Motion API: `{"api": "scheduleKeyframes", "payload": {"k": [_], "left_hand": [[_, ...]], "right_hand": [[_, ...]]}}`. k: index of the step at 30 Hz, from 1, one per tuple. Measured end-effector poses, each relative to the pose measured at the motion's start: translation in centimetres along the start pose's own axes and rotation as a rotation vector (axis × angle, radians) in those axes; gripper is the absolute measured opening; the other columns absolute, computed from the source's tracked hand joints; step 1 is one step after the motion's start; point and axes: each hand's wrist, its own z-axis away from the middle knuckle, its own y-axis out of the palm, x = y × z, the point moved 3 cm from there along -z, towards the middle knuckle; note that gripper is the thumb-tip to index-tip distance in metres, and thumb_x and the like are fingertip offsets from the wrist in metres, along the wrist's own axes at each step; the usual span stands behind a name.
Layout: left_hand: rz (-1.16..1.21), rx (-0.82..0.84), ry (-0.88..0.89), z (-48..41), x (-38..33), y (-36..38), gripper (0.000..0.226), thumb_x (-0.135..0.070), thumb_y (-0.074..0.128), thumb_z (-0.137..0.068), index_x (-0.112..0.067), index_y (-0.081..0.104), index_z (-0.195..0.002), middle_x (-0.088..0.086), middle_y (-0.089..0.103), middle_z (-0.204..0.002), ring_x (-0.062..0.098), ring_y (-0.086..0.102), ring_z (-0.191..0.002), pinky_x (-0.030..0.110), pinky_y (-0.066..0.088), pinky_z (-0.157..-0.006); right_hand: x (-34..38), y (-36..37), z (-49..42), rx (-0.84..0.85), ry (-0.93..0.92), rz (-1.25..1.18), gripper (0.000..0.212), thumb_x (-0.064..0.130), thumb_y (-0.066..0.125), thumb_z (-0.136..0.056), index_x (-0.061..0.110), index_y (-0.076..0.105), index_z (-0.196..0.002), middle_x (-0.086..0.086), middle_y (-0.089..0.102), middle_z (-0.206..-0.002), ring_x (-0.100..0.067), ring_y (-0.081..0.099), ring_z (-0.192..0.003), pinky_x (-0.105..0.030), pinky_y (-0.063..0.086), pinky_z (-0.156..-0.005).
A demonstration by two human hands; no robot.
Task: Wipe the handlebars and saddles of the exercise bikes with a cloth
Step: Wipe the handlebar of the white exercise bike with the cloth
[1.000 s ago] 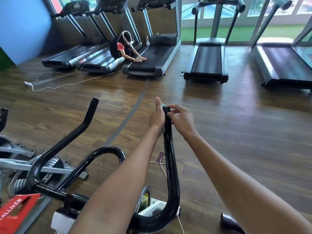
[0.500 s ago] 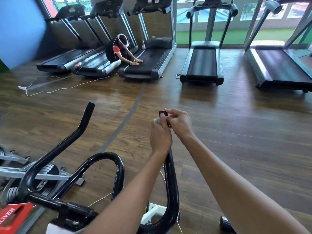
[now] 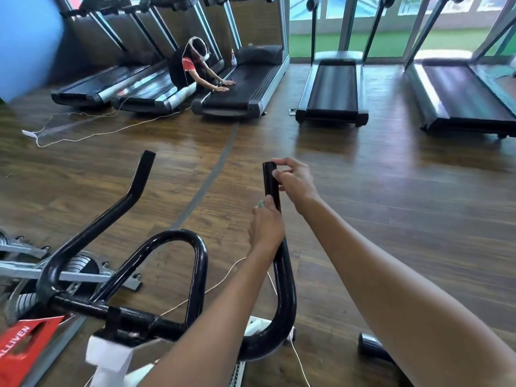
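Observation:
A black handlebar [image 3: 283, 289] of an exercise bike fills the lower middle of the head view, its right horn rising to a tip [image 3: 270, 174]. My right hand [image 3: 293, 180] pinches that tip from the right side. My left hand [image 3: 266, 224] is wrapped round the horn a little below, with a small bit of greenish cloth [image 3: 261, 203] showing above its fingers. The left horn [image 3: 134, 191] and the inner loop [image 3: 181, 247] of the handlebar stand untouched. No saddle is in view.
Several treadmills [image 3: 332, 90] line the far wall. A person [image 3: 192, 65] crouches at one of them. A white cable [image 3: 83, 135] trails over the wooden floor. Another bike's flywheel [image 3: 30, 291] and a red tag [image 3: 25, 342] sit at lower left. A dark object [image 3: 371, 347] lies at lower right.
My left hand has slid down the right horn from its tip toward me, carrying the cloth. My right hand has stayed at the tip. The camera has tilted slightly.

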Motion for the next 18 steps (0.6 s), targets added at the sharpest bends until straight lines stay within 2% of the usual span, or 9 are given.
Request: {"api": "scheduleKeyframes", "payload": {"k": [2, 4, 6, 8, 11, 12, 15, 16, 18], "left_hand": [[-0.029, 0.071, -0.033, 1.7, 1.4, 0.1, 0.065, -0.055, 0.012, -0.100, -0.012, 0.054, -0.124, 0.020, 0.060, -0.124, 0.041, 0.059, -0.113, 0.046, 0.045, -0.100], [-0.091, 0.124, -0.062, 3.6, 2.2, -0.1, 0.072, -0.059, 0.011, -0.098, -0.008, 0.052, -0.129, 0.020, 0.059, -0.129, 0.039, 0.057, -0.117, 0.044, 0.043, -0.103], [-0.156, 0.170, -0.039, 6.3, 2.6, -0.7, 0.066, -0.052, 0.016, -0.104, -0.003, 0.050, -0.134, 0.018, 0.054, -0.137, 0.035, 0.050, -0.128, 0.040, 0.038, -0.107], [-0.189, 0.247, 0.007, 9.2, 3.3, -1.5, 0.059, -0.047, 0.018, -0.106, -0.005, 0.054, -0.129, 0.017, 0.056, -0.134, 0.033, 0.049, -0.128, 0.042, 0.036, -0.109], [-0.310, 0.347, 0.031, 13.2, 4.4, -3.4, 0.060, -0.056, 0.022, -0.103, -0.009, 0.052, -0.125, 0.015, 0.061, -0.125, 0.036, 0.054, -0.121, 0.044, 0.040, -0.103], [-0.447, 0.354, 0.086, 14.4, 4.4, -4.3, 0.061, -0.057, 0.023, -0.102, -0.009, 0.052, -0.125, 0.015, 0.062, -0.122, 0.038, 0.055, -0.117, 0.043, 0.042, -0.098], [-0.864, 0.429, 0.511, 16.8, 3.8, -7.9, 0.047, -0.046, 0.025, -0.107, -0.013, 0.053, -0.123, 0.012, 0.063, -0.107, 0.034, 0.061, -0.100, 0.042, 0.047, -0.085], [-0.900, 0.484, 0.614, 17.0, 3.9, -9.4, 0.043, -0.046, 0.023, -0.107, -0.017, 0.054, -0.113, 0.007, 0.063, -0.099, 0.030, 0.061, -0.093, 0.041, 0.048, -0.080], [-0.907, 0.609, 0.654, 16.2, 5.0, -11.8, 0.046, -0.053, 0.017, -0.104, -0.024, 0.047, -0.085, -0.005, 0.056, -0.079, 0.019, 0.056, -0.073, 0.038, 0.044, -0.072]], "right_hand": [[0.1, 0.0, 0.0, -0.001, 0.006, 0.006, 0.026, 0.012, 0.062, -0.087, 0.035, 0.069, -0.097, 0.005, 0.068, -0.079, -0.018, 0.064, -0.086, -0.043, 0.055, -0.088], [0.2, 0.1, 0.2, -0.001, 0.013, 0.010, 0.026, 0.013, 0.062, -0.088, 0.035, 0.069, -0.101, 0.002, 0.068, -0.082, -0.018, 0.062, -0.082, -0.041, 0.053, -0.081], [0.1, 0.1, 0.5, 0.002, 0.020, 0.017, 0.026, 0.016, 0.062, -0.091, 0.036, 0.069, -0.106, -0.001, 0.072, -0.094, -0.018, 0.062, -0.084, -0.036, 0.050, -0.079], [0.0, 0.1, 0.7, -0.007, 0.022, 0.015, 0.025, 0.017, 0.061, -0.092, 0.034, 0.070, -0.109, -0.003, 0.074, -0.102, -0.018, 0.064, -0.085, -0.032, 0.052, -0.078], [0.4, 0.2, 1.3, -0.001, 0.037, 0.025, 0.026, 0.018, 0.055, -0.097, 0.031, 0.066, -0.117, -0.004, 0.071, -0.104, -0.014, 0.059, -0.070, -0.022, 0.041, -0.054], [0.6, 0.4, 1.5, 0.011, 0.040, 0.045, 0.027, 0.020, 0.051, -0.098, 0.030, 0.062, -0.120, -0.004, 0.068, -0.104, -0.013, 0.056, -0.068, -0.021, 0.038, -0.052], [0.7, 0.7, 2.2, 0.057, 0.034, 0.129, 0.031, 0.028, 0.049, -0.101, 0.029, 0.049, -0.132, -0.002, 0.062, -0.097, -0.013, 0.054, -0.067, -0.023, 0.038, -0.054], [0.7, 0.7, 2.4, 0.066, 0.026, 0.165, 0.033, 0.027, 0.050, -0.102, 0.028, 0.046, -0.134, -0.001, 0.061, -0.095, -0.012, 0.053, -0.066, -0.023, 0.038, -0.053], [0.8, 0.7, 2.6, 0.074, 0.024, 0.204, 0.035, 0.025, 0.049, -0.102, 0.026, 0.043, -0.137, -0.001, 0.060, -0.097, -0.011, 0.053, -0.067, -0.023, 0.038, -0.052]]}}
